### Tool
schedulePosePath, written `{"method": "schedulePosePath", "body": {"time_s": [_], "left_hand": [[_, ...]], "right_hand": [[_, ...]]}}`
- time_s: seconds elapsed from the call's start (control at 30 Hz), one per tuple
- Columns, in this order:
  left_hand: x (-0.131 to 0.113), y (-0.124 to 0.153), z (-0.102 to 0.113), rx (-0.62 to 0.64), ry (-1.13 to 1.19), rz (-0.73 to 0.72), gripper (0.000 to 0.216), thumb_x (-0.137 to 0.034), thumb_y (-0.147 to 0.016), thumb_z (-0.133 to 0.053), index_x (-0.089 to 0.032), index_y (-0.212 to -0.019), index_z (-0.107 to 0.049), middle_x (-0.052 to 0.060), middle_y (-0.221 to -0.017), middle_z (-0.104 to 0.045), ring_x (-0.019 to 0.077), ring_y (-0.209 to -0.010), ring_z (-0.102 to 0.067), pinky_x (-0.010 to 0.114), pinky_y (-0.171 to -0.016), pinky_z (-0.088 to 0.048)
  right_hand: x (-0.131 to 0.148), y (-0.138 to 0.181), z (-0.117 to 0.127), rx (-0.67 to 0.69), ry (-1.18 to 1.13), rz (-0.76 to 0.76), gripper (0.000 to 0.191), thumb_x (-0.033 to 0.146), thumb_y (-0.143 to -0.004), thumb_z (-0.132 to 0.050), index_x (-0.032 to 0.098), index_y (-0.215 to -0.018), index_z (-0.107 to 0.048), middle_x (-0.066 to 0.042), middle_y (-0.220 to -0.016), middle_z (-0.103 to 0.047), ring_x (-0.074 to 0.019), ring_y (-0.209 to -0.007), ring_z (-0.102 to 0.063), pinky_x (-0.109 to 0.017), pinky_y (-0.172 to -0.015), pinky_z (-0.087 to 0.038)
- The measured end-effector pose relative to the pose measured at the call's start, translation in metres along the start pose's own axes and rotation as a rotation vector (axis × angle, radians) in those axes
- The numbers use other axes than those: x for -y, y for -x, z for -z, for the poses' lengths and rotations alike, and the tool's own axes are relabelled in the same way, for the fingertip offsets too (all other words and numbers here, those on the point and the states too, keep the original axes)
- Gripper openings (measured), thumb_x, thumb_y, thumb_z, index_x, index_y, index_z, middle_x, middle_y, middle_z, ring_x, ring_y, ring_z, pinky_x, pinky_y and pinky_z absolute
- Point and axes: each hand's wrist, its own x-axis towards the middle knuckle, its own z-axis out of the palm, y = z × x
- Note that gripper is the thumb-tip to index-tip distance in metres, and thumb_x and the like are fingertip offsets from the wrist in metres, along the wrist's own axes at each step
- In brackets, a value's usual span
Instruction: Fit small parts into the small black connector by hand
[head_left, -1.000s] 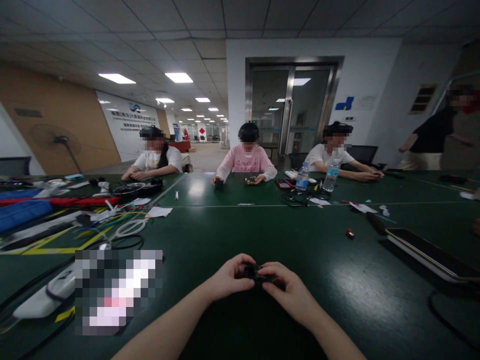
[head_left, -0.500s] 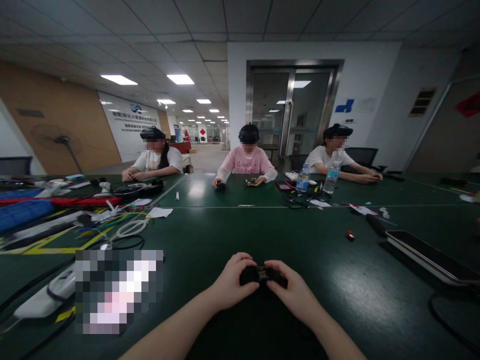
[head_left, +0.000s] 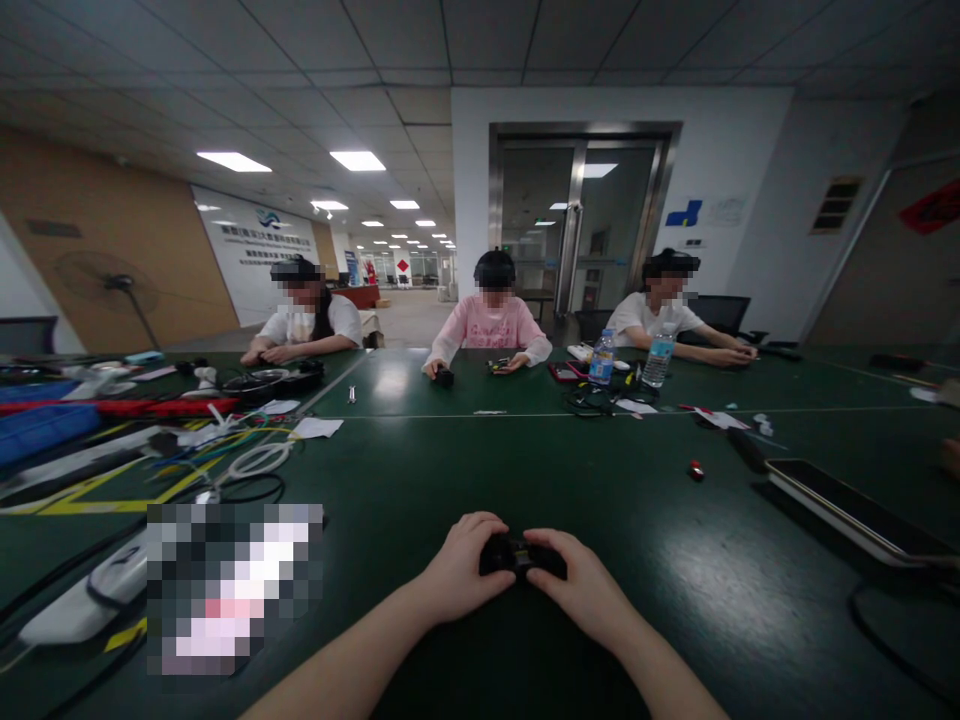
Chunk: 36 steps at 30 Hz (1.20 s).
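Observation:
Both my hands hold a small black object [head_left: 520, 557] just above the dark green table [head_left: 390, 470]. It has dark rounded ends and a lighter, yellowish detail in the middle; its exact kind I cannot make out. My left hand [head_left: 463, 565] grips the left end between thumb and fingers. On the other end, my right hand [head_left: 581, 580] is closed in the same way, its thumb at the near side. The fingers cover much of both ends.
A large phone-like slab [head_left: 847, 510] lies to the right, near a small red item [head_left: 696, 470]. A white power strip [head_left: 75, 605], cables [head_left: 259, 460] and blue trays [head_left: 45, 430] crowd the left. Three people sit opposite, with bottles [head_left: 658, 360] before them.
My right hand has come slightly left, closer to my left hand. The black object is turned a little between them. The view has shifted slightly.

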Motion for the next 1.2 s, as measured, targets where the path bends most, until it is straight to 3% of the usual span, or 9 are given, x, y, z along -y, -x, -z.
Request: {"method": "schedulePosePath", "body": {"time_s": [0.4, 0.57, 0.77, 1.2], "left_hand": [[0.004, -0.003, -0.005, -0.031, -0.073, -0.05, 0.031, -0.031, -0.078, -0.063, -0.019, -0.106, -0.06, 0.01, -0.115, -0.055, 0.027, -0.109, -0.048, 0.042, -0.096, -0.038], [-0.002, -0.004, 0.003, 0.015, -0.015, 0.008, 0.039, -0.03, -0.076, -0.064, -0.018, -0.113, -0.058, 0.01, -0.121, -0.052, 0.0263, -0.114, -0.046, 0.04, -0.099, -0.036], [-0.006, -0.007, 0.013, 0.084, -0.048, 0.023, 0.034, -0.032, -0.074, -0.066, -0.018, -0.105, -0.063, 0.01, -0.116, -0.054, 0.0271, -0.11, -0.049, 0.04, -0.095, -0.039], [0.006, -0.005, 0.008, 0.029, -0.121, -0.063, 0.032, -0.031, -0.074, -0.067, -0.02, -0.104, -0.061, 0.008, -0.113, -0.058, 0.0255, -0.109, -0.05, 0.039, -0.096, -0.038]], "right_hand": [[0.008, 0.0, 0.0, -0.012, 0.029, 0.079, 0.03, 0.028, -0.074, -0.065, 0.029, -0.103, -0.069, -0.002, -0.113, -0.066, -0.0237, -0.112, -0.055, -0.04, -0.101, -0.038], [0.007, 0.0, 0.0, -0.009, 0.048, 0.072, 0.025, 0.028, -0.076, -0.064, 0.03, -0.1, -0.07, -0.001, -0.109, -0.067, -0.023, -0.109, -0.056, -0.039, -0.098, -0.04], [0.009, 0.0, 0.001, -0.012, 0.07, 0.075, 0.027, 0.03, -0.077, -0.062, 0.029, -0.103, -0.068, -0.001, -0.11, -0.066, -0.0229, -0.108, -0.056, -0.039, -0.096, -0.04], [0.008, 0.0, -0.003, 0.0, 0.132, 0.077, 0.026, 0.029, -0.078, -0.06, 0.031, -0.103, -0.067, 0.0, -0.115, -0.065, -0.0235, -0.114, -0.053, -0.039, -0.099, -0.036]]}}
